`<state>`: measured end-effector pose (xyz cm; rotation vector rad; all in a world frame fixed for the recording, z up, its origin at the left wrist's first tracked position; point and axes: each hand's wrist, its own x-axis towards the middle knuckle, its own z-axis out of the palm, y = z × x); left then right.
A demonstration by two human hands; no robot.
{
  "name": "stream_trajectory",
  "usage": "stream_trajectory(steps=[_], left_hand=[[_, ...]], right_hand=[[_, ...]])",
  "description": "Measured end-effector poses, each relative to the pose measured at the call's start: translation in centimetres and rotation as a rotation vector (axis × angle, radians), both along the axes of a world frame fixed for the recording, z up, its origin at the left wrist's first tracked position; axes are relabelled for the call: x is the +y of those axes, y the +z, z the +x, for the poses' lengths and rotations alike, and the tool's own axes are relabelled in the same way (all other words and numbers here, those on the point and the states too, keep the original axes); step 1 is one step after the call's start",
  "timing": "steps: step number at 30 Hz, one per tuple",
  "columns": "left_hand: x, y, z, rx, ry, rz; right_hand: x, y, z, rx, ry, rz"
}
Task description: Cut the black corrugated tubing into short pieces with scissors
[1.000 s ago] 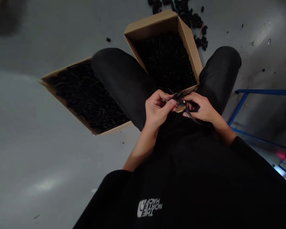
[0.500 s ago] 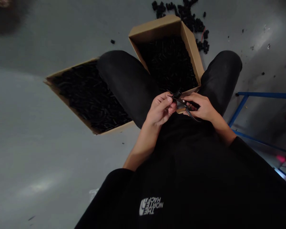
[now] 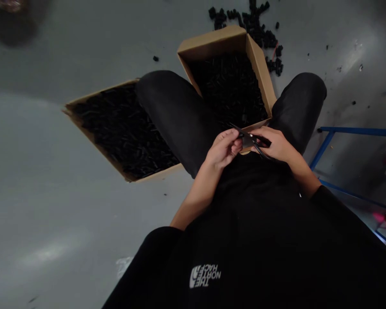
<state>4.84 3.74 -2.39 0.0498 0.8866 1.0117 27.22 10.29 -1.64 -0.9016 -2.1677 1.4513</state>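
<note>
My right hand is closed around the handles of dark scissors, whose blades point left. My left hand pinches a small black part beside the blades; most of it is hidden by the fingers. Both hands are close together above my lap. Just beyond them, between my knees, stands a cardboard box holding a heap of small black parts. A second cardboard box, also filled with black pieces, lies left of my left leg.
Loose black parts are piled on the grey floor past the box, with a few scattered around. A blue metal frame stands at the right. Something clear lies by my left sleeve.
My left hand has moved slightly right, nearer the scissors. The black ribbed piece that stuck up above the blades no longer shows there. The whole view has shifted a little.
</note>
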Motion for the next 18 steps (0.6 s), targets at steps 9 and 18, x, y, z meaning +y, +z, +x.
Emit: stream_trajectory(steps=[9, 18], left_hand=[[-1.0, -9.1, -0.3, 0.504, 0.057, 0.169], [-0.3, -10.7, 1.6, 0.763, -0.533, 0.354]], right_hand=[[-2.0, -3.3, -1.3, 0.059, -0.297, -0.346], [-3.0, -5.7, -1.8, -0.09, -0.285, -0.413]])
